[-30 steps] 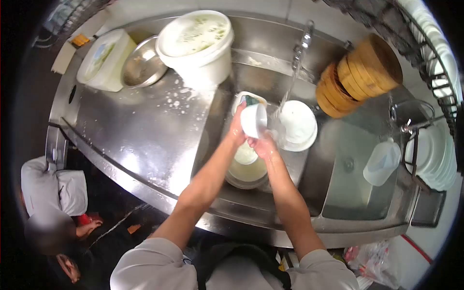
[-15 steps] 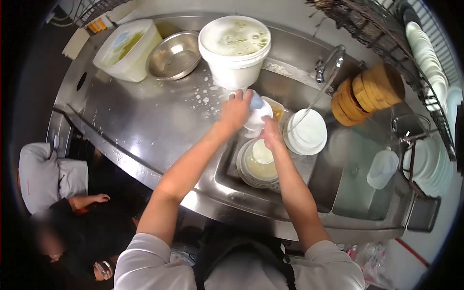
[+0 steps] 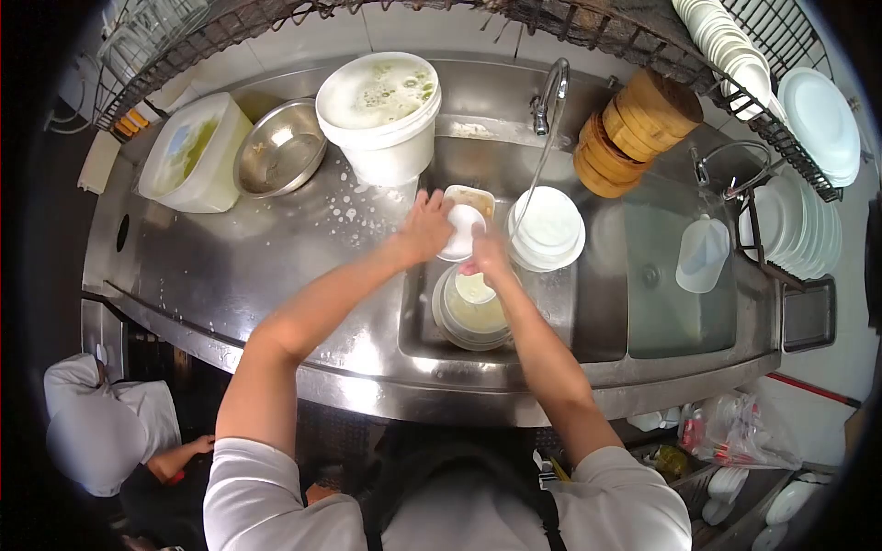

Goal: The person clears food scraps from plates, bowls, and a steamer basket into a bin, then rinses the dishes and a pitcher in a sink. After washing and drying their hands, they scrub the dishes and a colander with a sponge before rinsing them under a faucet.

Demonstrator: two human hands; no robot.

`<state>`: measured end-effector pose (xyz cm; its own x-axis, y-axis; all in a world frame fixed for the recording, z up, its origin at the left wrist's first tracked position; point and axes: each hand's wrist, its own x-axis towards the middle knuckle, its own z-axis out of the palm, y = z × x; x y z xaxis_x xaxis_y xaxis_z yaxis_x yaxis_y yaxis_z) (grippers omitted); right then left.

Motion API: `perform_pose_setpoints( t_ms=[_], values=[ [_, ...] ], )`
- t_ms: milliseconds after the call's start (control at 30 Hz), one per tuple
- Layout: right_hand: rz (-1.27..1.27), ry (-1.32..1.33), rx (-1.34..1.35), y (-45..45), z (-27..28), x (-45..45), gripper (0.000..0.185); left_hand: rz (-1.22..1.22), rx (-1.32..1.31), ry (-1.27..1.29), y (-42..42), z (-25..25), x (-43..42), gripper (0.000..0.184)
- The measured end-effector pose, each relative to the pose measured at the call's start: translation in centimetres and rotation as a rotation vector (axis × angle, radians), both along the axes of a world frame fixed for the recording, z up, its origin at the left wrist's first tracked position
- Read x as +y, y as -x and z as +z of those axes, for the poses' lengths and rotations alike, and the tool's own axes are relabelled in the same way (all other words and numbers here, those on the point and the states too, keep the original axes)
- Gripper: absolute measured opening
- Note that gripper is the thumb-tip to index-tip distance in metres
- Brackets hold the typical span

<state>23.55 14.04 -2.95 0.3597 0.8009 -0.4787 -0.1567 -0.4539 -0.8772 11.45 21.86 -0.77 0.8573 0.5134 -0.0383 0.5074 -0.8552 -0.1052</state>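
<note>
The white bowl (image 3: 463,230) is above the sink (image 3: 551,317), gripped at its near right edge by your right hand (image 3: 490,255). Your left hand (image 3: 427,228), blurred, bends its fingers over the other edge; you cannot tell its grip. Stacked plates (image 3: 548,225) sit just right; a bucket (image 3: 381,156) stands behind, on the table (image 3: 303,266).

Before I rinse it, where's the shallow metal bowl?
In the head view, the shallow metal bowl is upper left on the counter, between the plastic tub and the white bucket.
</note>
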Motion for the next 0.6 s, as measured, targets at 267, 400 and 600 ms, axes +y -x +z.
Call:
perform_pose_setpoints(
  t_ms=[267, 400, 600],
  values=[
    [0.072, -0.191, -0.646, 1.5, -3.0, 1.0, 0.039, 0.397, -0.189, 0.056, 1.3, -2.9, -2.2, 0.019],
    [0.054, -0.004, -0.223, 5.2, 4.7, -0.4, 0.040, 0.374, -0.490, -0.056, 4.2, -1.9, -1.8, 0.024],
    [-0.042, -0.487, -0.641, 9.0, -0.2, 2.2, 0.050, 1.152, -1.284, 0.396, 3.5, -5.6, -3.4, 0.033]
  ],
)
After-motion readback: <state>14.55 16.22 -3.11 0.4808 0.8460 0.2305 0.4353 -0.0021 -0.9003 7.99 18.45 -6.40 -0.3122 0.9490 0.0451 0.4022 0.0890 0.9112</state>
